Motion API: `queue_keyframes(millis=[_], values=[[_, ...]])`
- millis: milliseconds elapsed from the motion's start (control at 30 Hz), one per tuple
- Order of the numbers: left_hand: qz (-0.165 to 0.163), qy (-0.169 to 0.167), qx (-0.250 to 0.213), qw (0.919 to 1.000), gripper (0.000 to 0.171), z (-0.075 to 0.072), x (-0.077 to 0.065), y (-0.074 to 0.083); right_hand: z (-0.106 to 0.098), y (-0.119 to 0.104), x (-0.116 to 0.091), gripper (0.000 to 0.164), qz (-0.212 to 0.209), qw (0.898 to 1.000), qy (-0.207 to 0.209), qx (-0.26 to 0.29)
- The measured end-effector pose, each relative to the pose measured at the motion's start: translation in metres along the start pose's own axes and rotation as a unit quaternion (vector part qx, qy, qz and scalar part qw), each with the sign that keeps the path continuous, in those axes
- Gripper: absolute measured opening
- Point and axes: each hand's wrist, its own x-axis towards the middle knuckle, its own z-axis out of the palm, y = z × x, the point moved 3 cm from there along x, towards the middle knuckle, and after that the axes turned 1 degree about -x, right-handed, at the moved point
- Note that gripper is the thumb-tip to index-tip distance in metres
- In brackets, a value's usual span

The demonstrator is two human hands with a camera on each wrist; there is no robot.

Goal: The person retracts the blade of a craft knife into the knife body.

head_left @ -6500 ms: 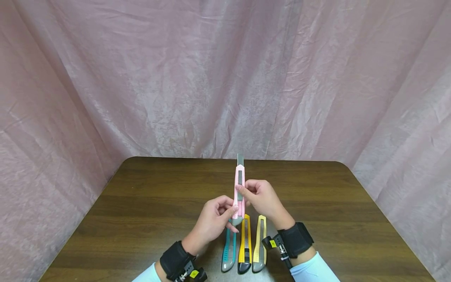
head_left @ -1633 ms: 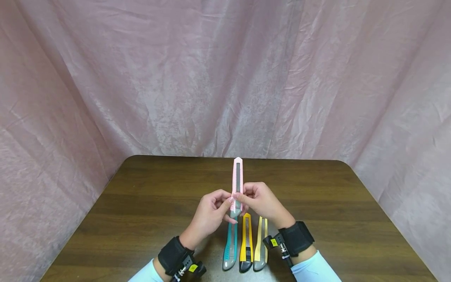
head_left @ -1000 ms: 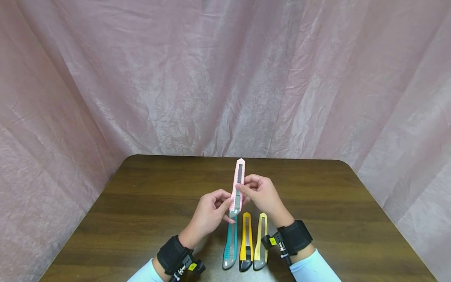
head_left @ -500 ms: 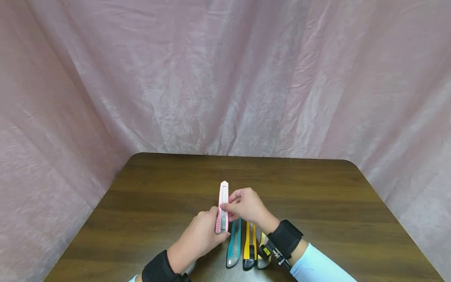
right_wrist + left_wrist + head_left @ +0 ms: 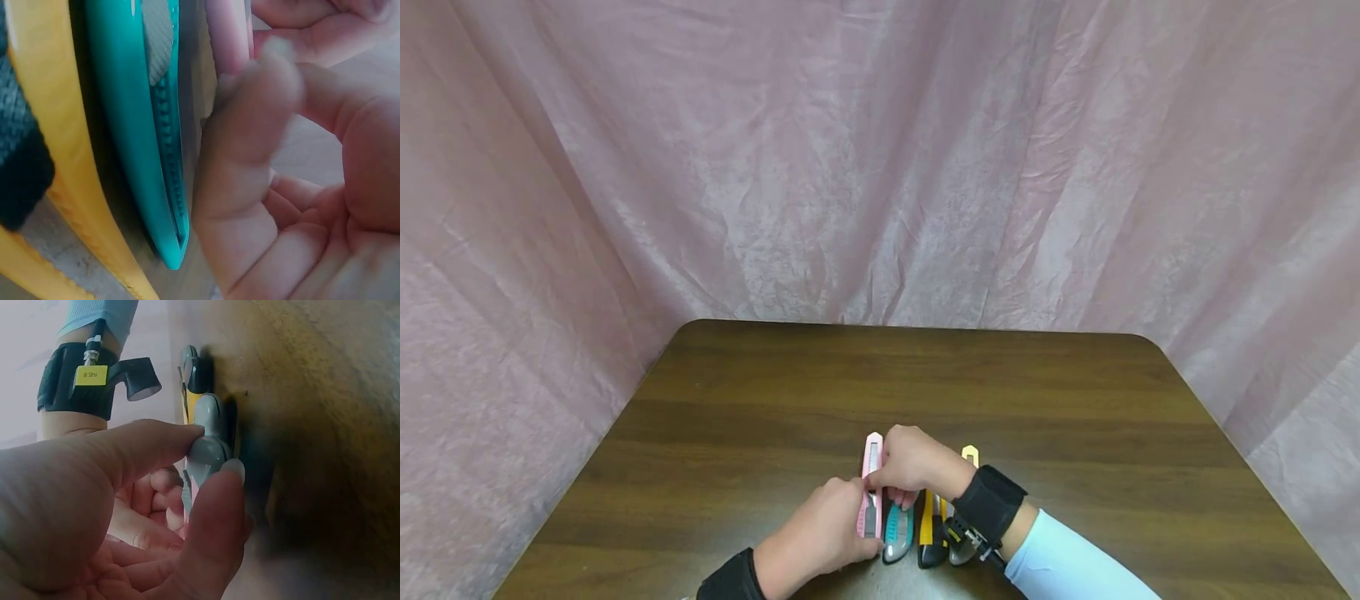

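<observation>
A pink box cutter (image 5: 872, 454) lies lengthwise left of the teal box cutter (image 5: 897, 533), at or just above the tabletop. No blade sticks out of its tip. My left hand (image 5: 823, 529) pinches its grey end (image 5: 207, 456) between thumb and finger, as the left wrist view shows. Farther up, my right hand (image 5: 917, 461) pinches the pink body and covers the teal cutter's upper part. In the right wrist view, thumb and finger meet at the pink edge. To the right lie an orange-yellow cutter (image 5: 927, 533) and a pale yellow cutter (image 5: 970, 455), partly hidden by my right arm.
The brown wooden table (image 5: 760, 375) stretches away beyond the cutters to rounded far corners. A pink curtain (image 5: 850, 167) hangs behind it and along both sides. Black camera straps (image 5: 992, 504) circle my wrists.
The pink cutter's blade was out at first and then slid inside. Since then both hands have brought the cutter down and left, beside the teal one. The other cutters stay in their row.
</observation>
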Motion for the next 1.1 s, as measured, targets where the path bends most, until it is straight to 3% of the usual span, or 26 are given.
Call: queue_keyframes(millis=[300,667,933,1100], values=[[0.022,-0.01,0.015,0.9996,0.043,0.007,0.001,0.0,0.0,-0.002,0.001,0.025,-0.004,0.995,-0.002,-0.1],[0.05,0.001,0.057,0.9971,0.039,0.011,0.003,0.003,0.0,0.0,0.004,0.03,0.008,0.986,0.005,-0.168],[0.031,-0.017,0.056,0.9978,0.043,0.013,0.003,0.002,0.001,0.002,0.004,0.032,0.009,0.985,0.014,-0.173],[0.02,-0.014,0.049,0.9985,0.033,0.016,0.002,0.001,0.002,0.005,0.004,0.033,0.011,0.987,0.012,-0.161]])
